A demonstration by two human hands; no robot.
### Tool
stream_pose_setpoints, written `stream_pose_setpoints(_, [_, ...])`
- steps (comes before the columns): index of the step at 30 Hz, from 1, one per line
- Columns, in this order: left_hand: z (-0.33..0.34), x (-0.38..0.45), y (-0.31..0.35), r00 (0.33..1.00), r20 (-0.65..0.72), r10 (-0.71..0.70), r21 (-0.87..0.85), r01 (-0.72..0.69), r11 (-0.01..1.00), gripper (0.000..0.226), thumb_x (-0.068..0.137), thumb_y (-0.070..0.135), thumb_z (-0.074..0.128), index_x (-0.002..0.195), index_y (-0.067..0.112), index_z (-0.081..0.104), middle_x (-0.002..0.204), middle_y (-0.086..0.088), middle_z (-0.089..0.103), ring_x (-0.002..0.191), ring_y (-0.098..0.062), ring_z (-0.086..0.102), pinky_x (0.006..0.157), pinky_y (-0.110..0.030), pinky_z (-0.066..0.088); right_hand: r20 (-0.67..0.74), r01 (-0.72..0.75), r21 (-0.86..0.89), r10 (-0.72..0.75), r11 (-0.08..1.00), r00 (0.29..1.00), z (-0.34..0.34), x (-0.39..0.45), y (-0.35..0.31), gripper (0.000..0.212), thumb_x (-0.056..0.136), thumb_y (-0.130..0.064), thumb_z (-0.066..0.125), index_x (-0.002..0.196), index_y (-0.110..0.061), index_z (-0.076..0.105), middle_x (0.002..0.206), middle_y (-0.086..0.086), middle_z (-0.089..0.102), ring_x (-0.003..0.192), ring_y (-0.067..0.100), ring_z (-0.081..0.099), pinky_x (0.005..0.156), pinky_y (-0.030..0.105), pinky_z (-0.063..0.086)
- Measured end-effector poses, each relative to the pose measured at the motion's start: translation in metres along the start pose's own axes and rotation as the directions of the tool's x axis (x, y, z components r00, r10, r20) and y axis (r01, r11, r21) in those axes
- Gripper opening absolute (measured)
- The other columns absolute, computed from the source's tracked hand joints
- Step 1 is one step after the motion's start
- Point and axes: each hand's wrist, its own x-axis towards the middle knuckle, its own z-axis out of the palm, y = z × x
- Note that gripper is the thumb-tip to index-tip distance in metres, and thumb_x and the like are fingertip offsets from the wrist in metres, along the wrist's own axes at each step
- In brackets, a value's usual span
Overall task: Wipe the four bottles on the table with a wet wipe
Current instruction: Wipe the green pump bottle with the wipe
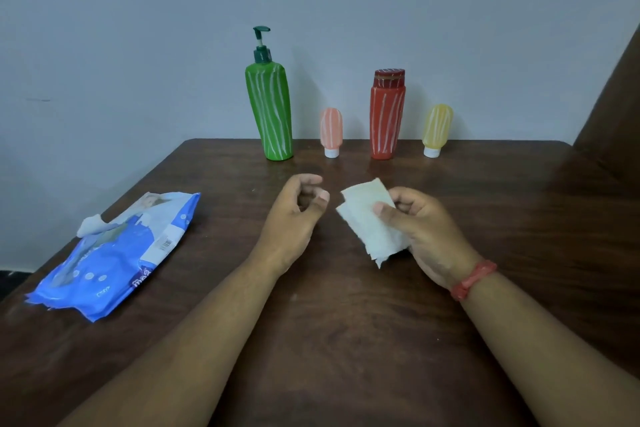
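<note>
Wipe pack (117,253), crinkly blue plastic, near table's (346,340) left edge. My left hand (294,215) loosely curled, empty. Right hand (422,229) pinches soft white wipe (367,218). Four upright striped bottles along far edge: green pump bottle (272,111), pink tube (330,130), red bottle (386,118), yellow tube (437,128). Green lies straight ahead of my left hand, nearest.

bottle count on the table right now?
4, in a row at the table's far edge, left to right: green pump bottle, pink tube, red bottle, yellow tube. None look hidden.
</note>
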Motion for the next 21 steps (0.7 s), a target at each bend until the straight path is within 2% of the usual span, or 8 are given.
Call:
stream_pose_setpoints(3, [-0.014, 0.030, -0.010, 0.982, -0.185, -0.027, 0.062, 0.039, 0.997, 0.027, 0.100, 0.021, 0.061, 0.125, 0.019, 0.054, 0.110, 0.006, 0.061, 0.094, 0.004, 0.058, 0.075, -0.007, 0.046, -0.084, -0.023, 0.149, 0.036, 0.989, 0.996, 0.000, 0.004, -0.002, 0.016, 0.095, -0.010, 0.060, 0.109, -0.009, 0.067, 0.108, 0.009, 0.075, 0.103, 0.027, 0.071, 0.094, 0.057, 0.053])
stream_pose_setpoints(7, [-0.031, 0.079, -0.033, 0.949, -0.305, -0.083, 0.119, 0.124, 0.985, 0.045, 0.095, 0.023, 0.068, 0.133, 0.014, 0.047, 0.124, -0.002, 0.058, 0.108, -0.010, 0.057, 0.090, -0.022, 0.047, -0.151, -0.027, 0.278, 0.071, 0.960, 0.986, -0.001, 0.008, -0.002, 0.020, 0.096, -0.005, 0.058, 0.114, -0.010, 0.065, 0.110, 0.006, 0.075, 0.104, 0.023, 0.071, 0.094, 0.052, 0.054])
stream_pose_setpoints(11, [-0.040, 0.122, -0.054, 0.916, -0.392, -0.080, 0.150, 0.149, 0.977, 0.062, 0.085, 0.025, 0.078, 0.135, 0.015, 0.041, 0.131, -0.004, 0.052, 0.120, -0.019, 0.054, 0.101, -0.033, 0.047, -0.166, -0.047, 0.313, 0.103, 0.949, 0.981, -0.001, 0.014, 0.001, 0.023, 0.096, -0.006, 0.059, 0.117, -0.013, 0.064, 0.114, 0.001, 0.074, 0.108, 0.019, 0.069, 0.095, 0.049, 0.054])
stream_pose_setpoints(16, [-0.041, 0.154, -0.063, 0.909, -0.406, -0.095, 0.203, 0.190, 0.961, 0.090, 0.081, 0.029, 0.082, 0.150, 0.012, 0.026, 0.146, -0.008, 0.043, 0.134, -0.024, 0.044, 0.112, -0.043, 0.041, -0.148, -0.044, 0.340, 0.100, 0.939, 0.984, 0.001, 0.014, 0.001, 0.023, 0.096, -0.004, 0.057, 0.115, -0.014, 0.065, 0.109, -0.001, 0.076, 0.104, 0.016, 0.071, 0.087, 0.041, 0.057])
stream_pose_setpoints(18, [-0.040, 0.162, -0.065, 0.924, -0.374, -0.078, 0.169, 0.151, 0.974, 0.093, 0.081, 0.026, 0.082, 0.151, 0.011, 0.023, 0.137, -0.003, 0.047, 0.127, -0.023, 0.050, 0.109, -0.040, 0.044, -0.143, -0.034, 0.345, 0.088, 0.938, 0.986, 0.001, 0.015, 0.001, 0.022, 0.096, -0.003, 0.057, 0.114, -0.012, 0.065, 0.108, 0.000, 0.076, 0.102, 0.016, 0.072, 0.085, 0.040, 0.058])
stream_pose_setpoints(21, [-0.039, 0.168, -0.063, 0.936, -0.341, -0.085, 0.140, 0.140, 0.980, 0.091, 0.085, 0.019, 0.080, 0.152, 0.011, 0.019, 0.127, 0.005, 0.044, 0.113, -0.014, 0.053, 0.096, -0.028, 0.044, -0.142, -0.035, 0.351, 0.091, 0.936, 0.986, 0.001, 0.015, 0.002, 0.021, 0.096, -0.003, 0.057, 0.112, -0.015, 0.065, 0.105, -0.002, 0.077, 0.099, 0.014, 0.073, 0.084, 0.039, 0.059])
